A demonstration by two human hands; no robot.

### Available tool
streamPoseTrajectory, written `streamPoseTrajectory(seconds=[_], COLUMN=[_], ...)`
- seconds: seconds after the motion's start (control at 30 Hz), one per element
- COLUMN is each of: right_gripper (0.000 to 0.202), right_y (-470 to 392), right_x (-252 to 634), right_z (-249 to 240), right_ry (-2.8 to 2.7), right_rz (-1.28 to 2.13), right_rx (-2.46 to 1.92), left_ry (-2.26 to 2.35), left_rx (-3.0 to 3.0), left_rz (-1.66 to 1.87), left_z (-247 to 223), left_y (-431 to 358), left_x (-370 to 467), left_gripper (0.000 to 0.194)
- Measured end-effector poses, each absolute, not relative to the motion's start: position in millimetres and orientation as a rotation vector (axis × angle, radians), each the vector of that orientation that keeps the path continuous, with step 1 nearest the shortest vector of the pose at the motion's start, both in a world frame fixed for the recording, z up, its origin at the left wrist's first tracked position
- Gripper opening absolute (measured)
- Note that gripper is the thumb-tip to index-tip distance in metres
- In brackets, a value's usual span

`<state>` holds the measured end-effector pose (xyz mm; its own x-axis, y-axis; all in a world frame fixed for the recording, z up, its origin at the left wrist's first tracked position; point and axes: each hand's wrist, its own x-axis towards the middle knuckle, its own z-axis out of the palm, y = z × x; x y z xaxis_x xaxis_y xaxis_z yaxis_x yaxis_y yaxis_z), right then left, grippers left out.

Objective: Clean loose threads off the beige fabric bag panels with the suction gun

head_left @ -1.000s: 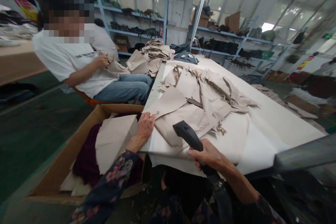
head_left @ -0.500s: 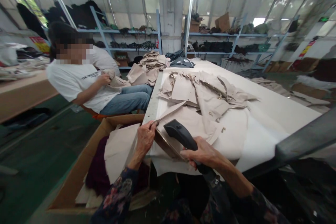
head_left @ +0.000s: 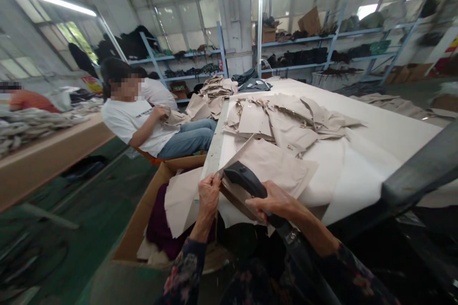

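Just across from me, the left hand [head_left: 208,196] pinches the edge of a beige fabric piece [head_left: 239,155] at the table's [head_left: 379,100] near corner, best held taut, fingertips clear of the black handheld tool [head_left: 246,178] that the right hand [head_left: 281,202], curled round its grip, should steady.

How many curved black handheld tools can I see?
1: the curved black handheld tool, in the person's right grip, beside a beige fabric panel at the white-topped table's near edge. Others could be hidden.
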<state>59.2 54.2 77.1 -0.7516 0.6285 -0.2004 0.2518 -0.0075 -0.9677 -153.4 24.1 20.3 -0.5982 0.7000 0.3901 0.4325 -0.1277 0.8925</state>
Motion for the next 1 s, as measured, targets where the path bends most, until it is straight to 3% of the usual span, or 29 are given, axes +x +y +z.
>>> streamPoseTrajectory(seconds=[0.27, 0.57, 0.7, 0.83, 1.0], right_gripper=[0.028, 0.028, 0.023, 0.023, 0.024], right_y=[60.7, 44.7, 26.0, 7.9, -7.4], right_x=[59.0, 126.1, 148.5, 159.8, 159.8], right_z=[82.8, 113.5, 121.0, 112.8, 91.0], right_ry=[-1.787, -1.788, -1.779, -1.794, -1.841], right_rz=[1.735, 1.47, 1.471, 1.509, 1.501], right_rx=[-0.912, -0.933, -0.99, -0.978, -1.066], left_ry=[2.036, 2.031, 1.726, 1.89, 1.966], left_rx=[1.442, 1.704, 1.96, 1.937, 1.98], left_rz=[1.83, 2.144, 2.127, 2.161, 2.082], left_z=[33.5, 132.5, 109.5, 65.6, 45.4], left_y=[22.7, 62.2, 42.4, 30.4, 24.3], left_x=[-143.5, -143.0, -111.2, -90.6, -77.2], left_gripper=[0.033, 0.024, 0.028, 0.017, 0.034])
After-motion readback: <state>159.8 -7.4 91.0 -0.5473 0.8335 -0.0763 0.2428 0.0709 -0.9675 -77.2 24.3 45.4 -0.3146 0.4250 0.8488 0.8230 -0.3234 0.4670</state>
